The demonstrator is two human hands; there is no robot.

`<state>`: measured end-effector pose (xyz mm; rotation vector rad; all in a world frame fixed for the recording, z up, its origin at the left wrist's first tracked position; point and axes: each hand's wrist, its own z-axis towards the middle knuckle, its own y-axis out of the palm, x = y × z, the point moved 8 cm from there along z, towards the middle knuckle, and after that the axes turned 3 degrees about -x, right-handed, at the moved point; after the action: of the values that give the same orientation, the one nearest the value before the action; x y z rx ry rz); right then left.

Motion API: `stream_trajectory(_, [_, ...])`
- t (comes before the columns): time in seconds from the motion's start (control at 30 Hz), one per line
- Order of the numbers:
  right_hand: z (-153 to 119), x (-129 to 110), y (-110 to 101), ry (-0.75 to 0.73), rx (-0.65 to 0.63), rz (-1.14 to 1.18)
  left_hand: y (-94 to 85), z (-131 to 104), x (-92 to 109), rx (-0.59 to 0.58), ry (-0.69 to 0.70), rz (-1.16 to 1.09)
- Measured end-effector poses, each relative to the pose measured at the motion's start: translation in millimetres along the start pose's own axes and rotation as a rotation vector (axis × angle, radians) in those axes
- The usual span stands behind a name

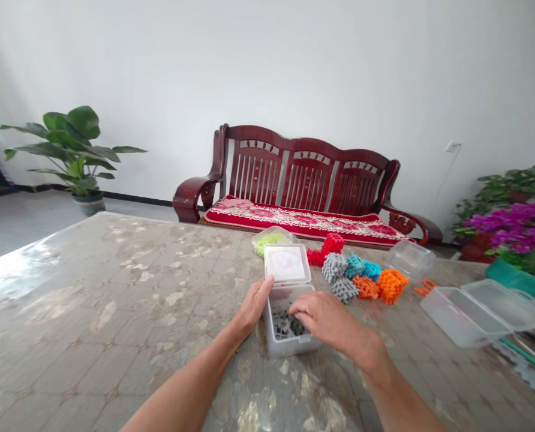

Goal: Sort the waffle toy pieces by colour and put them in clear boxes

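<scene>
A clear plastic box (293,347) stands on the table in front of me, its hinged lid (287,264) tipped back. Small dark grey plastic pieces (285,324) lie loose inside. My left hand (254,305) grips the box's left side, thumb at the rim near the hinge. Over the box's right half, my right hand (325,317) reaches in with its fingers curled together among the pieces. Whatever those fingertips hold is hidden.
Red (333,243), grey (334,267), blue (372,270) and orange (392,286) clusters of joined pieces sit behind right. A box of yellow-green pieces (268,240) stands behind the lid. Another open box (460,318), a clear container (410,259) and purple flowers (519,225) are at right.
</scene>
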<state>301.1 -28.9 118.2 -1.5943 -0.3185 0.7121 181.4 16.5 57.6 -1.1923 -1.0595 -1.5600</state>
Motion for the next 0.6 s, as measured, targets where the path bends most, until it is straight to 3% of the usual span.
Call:
stream_trajectory(0.17, [-2.4,0.1,0.9,0.019,0.017,-0.109,-0.6,-0.3,-1.5,-0.001,0.001,0.052])
stream_trajectory(0.3, [-4.1,6.9,-19.2,0.044,0.147,-0.103,0.6,-0.3,-3.0,-0.011,-0.014,0.032])
stream_trajectory(0.37, [-9.2,31.6,-37.4,0.166,0.286,-0.076,2.6,-0.8,-4.3,-0.030,-0.041,0.004])
stream_trajectory(0.47, [-27.6,92.7,-54.3,0.470,0.457,-0.070,5.1,-1.4,-5.7,-0.050,-0.068,-0.039])
stream_trajectory(0.6, [-47.9,162.6,-37.7,0.769,0.359,-0.114,2.5,-0.2,-5.0,-0.011,-0.036,-0.055])
